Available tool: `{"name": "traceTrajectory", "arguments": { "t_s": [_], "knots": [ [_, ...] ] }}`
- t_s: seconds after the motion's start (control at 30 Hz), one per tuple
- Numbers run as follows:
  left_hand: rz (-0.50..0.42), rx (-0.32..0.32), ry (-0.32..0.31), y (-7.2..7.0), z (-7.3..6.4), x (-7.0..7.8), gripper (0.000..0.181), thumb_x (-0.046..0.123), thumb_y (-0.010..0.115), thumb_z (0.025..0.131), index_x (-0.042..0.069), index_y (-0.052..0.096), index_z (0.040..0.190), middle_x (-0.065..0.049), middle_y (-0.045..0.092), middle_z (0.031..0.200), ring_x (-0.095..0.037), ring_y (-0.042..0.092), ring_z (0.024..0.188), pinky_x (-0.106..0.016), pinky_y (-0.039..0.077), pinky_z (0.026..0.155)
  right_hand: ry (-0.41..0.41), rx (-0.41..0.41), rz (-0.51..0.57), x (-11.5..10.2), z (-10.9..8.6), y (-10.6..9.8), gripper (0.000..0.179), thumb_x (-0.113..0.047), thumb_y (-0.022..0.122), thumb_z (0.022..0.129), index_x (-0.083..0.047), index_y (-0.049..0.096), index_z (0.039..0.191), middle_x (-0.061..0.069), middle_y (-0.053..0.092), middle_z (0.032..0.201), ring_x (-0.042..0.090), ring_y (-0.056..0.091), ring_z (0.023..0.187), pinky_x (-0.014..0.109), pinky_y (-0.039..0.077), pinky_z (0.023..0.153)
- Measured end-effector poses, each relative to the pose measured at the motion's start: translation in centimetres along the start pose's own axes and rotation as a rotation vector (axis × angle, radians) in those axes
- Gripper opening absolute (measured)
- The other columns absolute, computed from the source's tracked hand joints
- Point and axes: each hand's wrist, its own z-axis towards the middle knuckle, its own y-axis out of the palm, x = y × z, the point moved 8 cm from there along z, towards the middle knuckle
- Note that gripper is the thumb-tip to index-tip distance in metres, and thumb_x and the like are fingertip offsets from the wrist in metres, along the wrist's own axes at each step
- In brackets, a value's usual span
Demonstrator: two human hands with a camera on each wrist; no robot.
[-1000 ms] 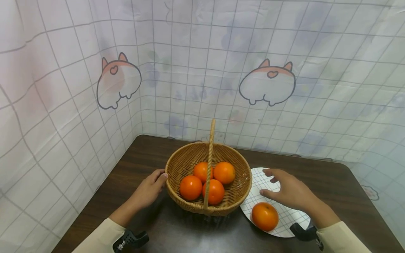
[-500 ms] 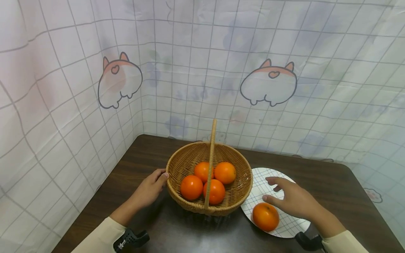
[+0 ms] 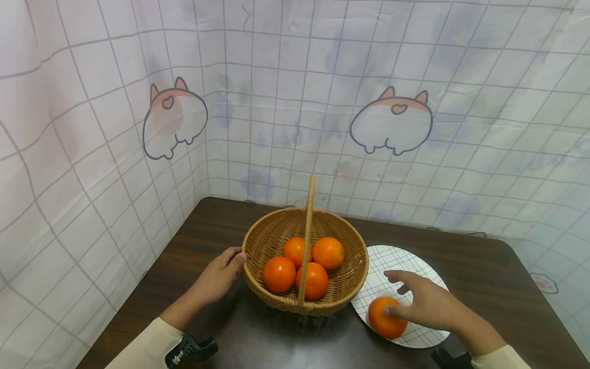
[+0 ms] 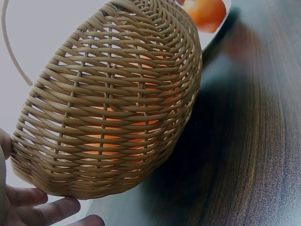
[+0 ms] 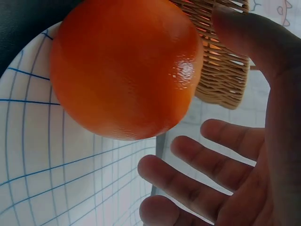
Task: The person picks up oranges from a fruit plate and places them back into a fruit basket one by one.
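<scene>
A woven wicker basket [image 3: 262,236] with a tall handle stands mid-table, holding several oranges [image 3: 278,274]. My left hand [image 3: 216,279] grips its left rim, thumb on the edge and fingers against the outer weave [image 4: 108,94]. To the right, a single orange [image 3: 381,322] sits near the front of a white grid-patterned plate [image 3: 415,261]. Over that plate is my right hand [image 3: 428,305], fingers spread and slightly bent, its thumb overlapping the orange in the head view. In the right wrist view, the fingers and thumb stand apart around the orange [image 5: 124,70], holding nothing.
The dark wood table [image 3: 258,338] has its back edge against a white grid-patterned curtain [image 3: 286,102] with cartoon animals. The curtain also runs along the left side. The basket handle [image 3: 310,220] arches above the fruit. The plate's left edge lies close by the basket.
My right hand has moved down and nearer me, from above the plate's middle to the single orange. The left hand keeps its grip and the basket has stayed put.
</scene>
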Motion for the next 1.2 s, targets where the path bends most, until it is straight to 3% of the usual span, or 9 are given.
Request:
{"name": "traceTrajectory", "arguments": {
  "t_s": [0.27,0.57,0.93,1.2],
  "knots": [
    [0.003,0.006,-0.007,0.0,0.0,-0.2,0.055,0.042,0.040,0.112,0.002,0.047,0.149,-0.016,0.061,0.129,-0.029,0.064,0.113,-0.049,0.054,0.093,-0.027,-0.047,0.011,-0.2,-0.4,1.0,0.081,-0.053,0.086,0.077,-0.013,0.059,0.142,0.006,0.066,0.130,0.021,0.065,0.102,0.046,0.056,0.078],
    [0.003,0.002,-0.007,0.1,-0.1,0.0,0.057,0.044,0.040,0.112,0.001,0.046,0.150,-0.017,0.061,0.129,-0.031,0.063,0.114,-0.050,0.054,0.094,-0.108,-0.095,0.042,-0.3,-0.7,1.9,0.075,-0.049,0.086,0.078,-0.013,0.061,0.138,0.004,0.067,0.127,0.014,0.065,0.097,0.032,0.054,0.073],
    [-0.002,0.006,-0.006,0.0,-0.3,0.3,0.058,0.045,0.042,0.111,0.001,0.047,0.149,-0.016,0.062,0.126,-0.030,0.064,0.111,-0.049,0.054,0.092,-0.128,-0.095,0.062,-0.3,-0.6,2.2,0.066,-0.044,0.088,0.077,-0.010,0.065,0.130,0.001,0.068,0.116,0.011,0.064,0.088,0.028,0.053,0.067],
    [0.001,0.006,-0.003,-0.1,-0.3,0.4,0.059,0.046,0.041,0.111,0.001,0.047,0.149,-0.017,0.062,0.129,-0.031,0.064,0.112,-0.049,0.055,0.091,-0.147,-0.043,0.054,-0.6,-0.5,1.4,0.068,-0.042,0.089,0.077,-0.009,0.064,0.130,-0.003,0.068,0.112,0.011,0.063,0.090,0.029,0.054,0.069]
  ]
}}
